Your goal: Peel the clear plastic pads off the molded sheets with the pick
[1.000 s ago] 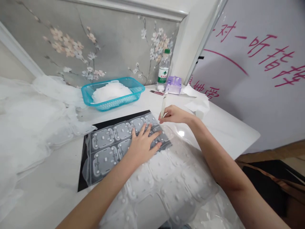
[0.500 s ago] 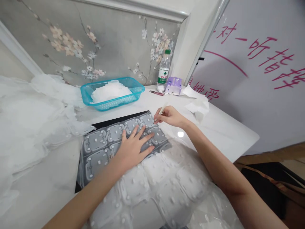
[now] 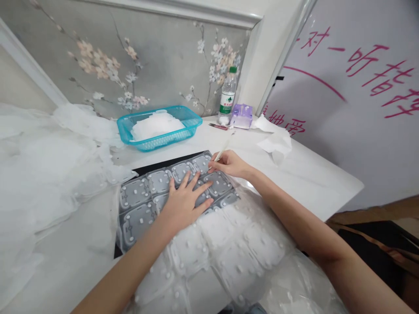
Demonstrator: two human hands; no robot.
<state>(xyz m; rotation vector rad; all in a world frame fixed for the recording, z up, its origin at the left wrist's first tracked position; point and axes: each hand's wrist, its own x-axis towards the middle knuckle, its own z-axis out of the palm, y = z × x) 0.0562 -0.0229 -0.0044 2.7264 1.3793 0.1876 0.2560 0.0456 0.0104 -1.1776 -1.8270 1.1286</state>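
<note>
My left hand (image 3: 183,203) lies flat with its fingers spread on a translucent plastic sheet (image 3: 160,180) patterned with rounded-square panels and small white dots. A black board (image 3: 153,165) shows under the sheet along its far and left edges. In my right hand (image 3: 231,164) is a slim pale pen-like tool (image 3: 223,149), pinched between thumb and fingers. Its lower end meets the sheet near the far right panel, but the fingers partly hide that tip. The near part of the sheet spreads loosely over the white table towards me.
White cut pieces fill a blue basket (image 3: 157,144) at the back. A heap of translucent sheets (image 3: 55,161) lies on the left. Red-handled snips (image 3: 218,126), a water bottle (image 3: 227,98), a purple tissue pack (image 3: 242,116) and crumpled paper (image 3: 276,141) stand or lie behind my right hand.
My right hand has shifted slightly left and nearer along the far right panel, tilting the tool. My left hand stays in place on the sheet. The whole view has shifted slightly.
</note>
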